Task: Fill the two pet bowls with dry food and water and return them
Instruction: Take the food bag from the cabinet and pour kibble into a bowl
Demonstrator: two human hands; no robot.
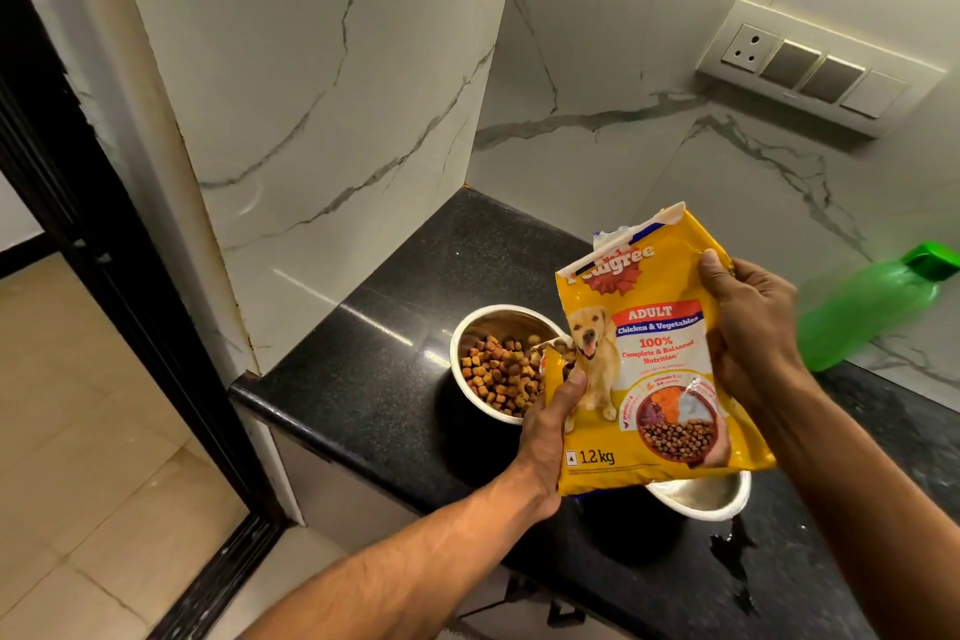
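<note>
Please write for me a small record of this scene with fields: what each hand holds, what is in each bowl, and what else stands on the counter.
left hand: grips dog food bag at lower corner
right hand: grips the bag's upper edge
far bowl: holds kibble
near bowl: mostly hidden by bag, contents unclear
counter: black; green bottle at right

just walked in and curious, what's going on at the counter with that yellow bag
A person holds a yellow dry dog food bag in both hands, left hand low at its edge, right hand higher up. The steel bowl on the black counter holds kibble. A second steel bowl sits mostly hidden under the bag. A green water bottle stands beyond.
</note>
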